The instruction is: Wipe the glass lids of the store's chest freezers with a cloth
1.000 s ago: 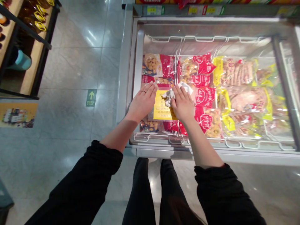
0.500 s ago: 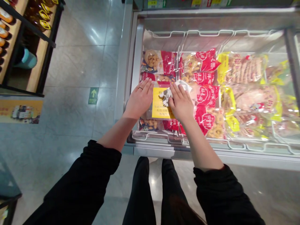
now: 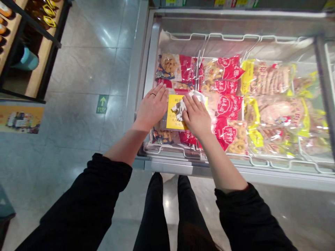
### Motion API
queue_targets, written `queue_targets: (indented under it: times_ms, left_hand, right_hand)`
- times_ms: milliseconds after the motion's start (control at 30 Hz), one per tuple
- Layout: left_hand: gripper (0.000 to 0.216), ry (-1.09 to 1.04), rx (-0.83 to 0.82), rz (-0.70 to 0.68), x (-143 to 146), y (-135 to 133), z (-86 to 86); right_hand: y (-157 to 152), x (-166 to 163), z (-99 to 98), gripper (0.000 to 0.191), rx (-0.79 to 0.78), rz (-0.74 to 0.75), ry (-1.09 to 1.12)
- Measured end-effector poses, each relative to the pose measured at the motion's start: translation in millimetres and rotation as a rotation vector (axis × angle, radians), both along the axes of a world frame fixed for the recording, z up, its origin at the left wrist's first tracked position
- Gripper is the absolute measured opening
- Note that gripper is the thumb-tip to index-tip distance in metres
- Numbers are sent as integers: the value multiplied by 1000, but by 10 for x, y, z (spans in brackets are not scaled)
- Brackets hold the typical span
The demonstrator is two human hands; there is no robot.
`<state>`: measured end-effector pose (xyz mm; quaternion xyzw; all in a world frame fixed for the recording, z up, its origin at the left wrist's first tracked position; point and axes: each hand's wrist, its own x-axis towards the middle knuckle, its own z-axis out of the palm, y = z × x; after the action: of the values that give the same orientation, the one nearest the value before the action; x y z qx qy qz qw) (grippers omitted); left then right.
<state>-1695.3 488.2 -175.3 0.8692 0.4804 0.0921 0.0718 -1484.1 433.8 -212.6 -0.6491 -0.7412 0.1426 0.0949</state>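
My left hand (image 3: 151,107) lies flat, fingers stretched out, on the glass lid (image 3: 235,48) of a chest freezer, left of a yellow notice sticker (image 3: 173,115). My right hand (image 3: 196,116) presses a crumpled white cloth (image 3: 190,99) against the glass over the sticker, fingers laid flat on the cloth. A ring sits on one left finger. Under the glass lie red bags of frozen food (image 3: 227,104) and yellow-edged bags (image 3: 272,111) in white wire baskets.
The freezer's metal front rim (image 3: 235,172) runs across in front of my legs. A grey tiled floor (image 3: 86,69) with a green arrow sticker (image 3: 102,104) lies to the left. A dark shelf with bottles (image 3: 31,38) stands at the far left.
Both hands shifted slightly left and up on the glass together with the view; the right hand has rubbed the cloth a little leftward across the yellow sticker.
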Motion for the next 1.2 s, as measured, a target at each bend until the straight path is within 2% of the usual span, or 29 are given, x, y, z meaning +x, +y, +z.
queue_targets:
  times_ms: [100, 200, 300, 367, 533, 633, 700, 800, 933, 1000, 1100, 1200]
  left_hand:
    - [52, 4, -5, 0, 2, 1, 21]
    - [53, -10, -3, 23, 2, 4, 27]
    - [53, -17, -5, 79, 8, -1, 36]
    - [53, -14, -20, 111, 16, -11, 58]
    - [53, 20, -93, 58, 38, -15, 132]
    - [53, 77, -101, -60, 53, 1, 117]
    - [53, 87, -88, -118, 95, -16, 73]
    - [54, 43, -64, -105, 265, -126, -2]
    - [58, -22, -115, -52, 660, -342, -40]
    - [60, -15, -160, -14, 860, -419, -46]
    - [60, -24, -204, 42, 1080, -480, -99]
    - [61, -67, -203, 89, 1190, -519, -204]
  right_hand:
    - [12, 200, 3, 69, 13, -96, -2]
    - [-200, 300, 37, 68, 8, -168, -12]
    - [-415, 234, 79, 66, -27, -140, -24]
    - [-449, 164, 92, 66, -44, -88, -21]
    - [-146, 269, 48, 65, -50, 33, 15]
    - [-10, 510, 8, 68, -31, -16, 23]
    - [-61, 642, -2, 69, -16, -65, 26]
    - [-300, 710, 12, 69, -13, -87, 32]
    - [-548, 678, 41, 67, -33, -40, 52]
    - [-510, 708, 51, 66, -45, 5, 54]
    - [-268, 857, 55, 66, -68, 75, 47]
    - [-35, 1055, 52, 68, -72, 61, 33]
